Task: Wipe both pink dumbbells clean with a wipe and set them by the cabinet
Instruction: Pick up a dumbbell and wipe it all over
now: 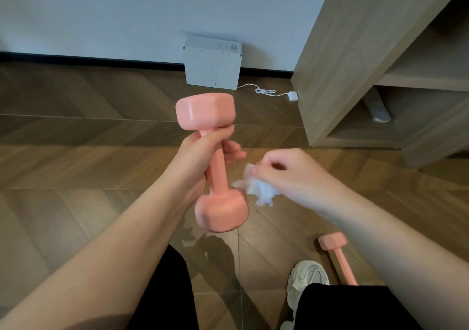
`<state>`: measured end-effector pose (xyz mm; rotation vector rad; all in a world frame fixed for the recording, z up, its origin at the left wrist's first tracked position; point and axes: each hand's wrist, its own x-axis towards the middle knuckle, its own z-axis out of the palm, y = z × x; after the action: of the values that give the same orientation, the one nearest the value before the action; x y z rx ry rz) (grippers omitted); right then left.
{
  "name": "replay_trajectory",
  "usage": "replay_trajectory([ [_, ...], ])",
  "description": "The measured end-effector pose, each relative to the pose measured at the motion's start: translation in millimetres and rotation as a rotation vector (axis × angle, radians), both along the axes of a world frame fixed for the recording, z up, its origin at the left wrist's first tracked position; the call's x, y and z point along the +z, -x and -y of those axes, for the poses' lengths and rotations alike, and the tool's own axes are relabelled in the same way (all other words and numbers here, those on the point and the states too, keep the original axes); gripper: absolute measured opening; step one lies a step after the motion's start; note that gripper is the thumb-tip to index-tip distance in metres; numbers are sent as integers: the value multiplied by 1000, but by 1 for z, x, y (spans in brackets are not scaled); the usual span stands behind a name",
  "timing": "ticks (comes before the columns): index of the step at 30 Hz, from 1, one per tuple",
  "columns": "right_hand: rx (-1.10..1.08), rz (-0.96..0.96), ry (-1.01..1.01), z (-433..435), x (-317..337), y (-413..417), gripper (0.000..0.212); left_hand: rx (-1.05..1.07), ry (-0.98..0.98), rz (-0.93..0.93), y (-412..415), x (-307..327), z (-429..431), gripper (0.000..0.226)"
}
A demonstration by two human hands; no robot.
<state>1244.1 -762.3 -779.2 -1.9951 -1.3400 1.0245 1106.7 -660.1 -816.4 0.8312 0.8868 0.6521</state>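
Head view: gripping first pink dumbbell [218, 174] upright above the floor [76, 152] in left hand [200, 157], fingers [233, 149] curling round its handle; pinching crumpled wipe [261, 190] in right hand [286, 174], just beside the handle's lower end; leaving second pink dumbbell [337, 258] lying on floor beside shoe [307, 279], apart from cabinet [355, 63].

Left of the cabinet [337, 58] a box [212, 65] stands at the wall [101, 12]; the second dumbbell [338, 256] lies on the floor [76, 152] before the cabinet.
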Motion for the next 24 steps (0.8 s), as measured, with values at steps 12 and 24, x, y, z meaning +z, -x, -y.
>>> replay_trajectory([
  [12,-56,-251,129,2,-15,13,26,-195,152,70,-3,17,11,26],
  [24,-52,-345,229,-1,-39,26,19,-272,106,-95,-16,17,13,29],
])
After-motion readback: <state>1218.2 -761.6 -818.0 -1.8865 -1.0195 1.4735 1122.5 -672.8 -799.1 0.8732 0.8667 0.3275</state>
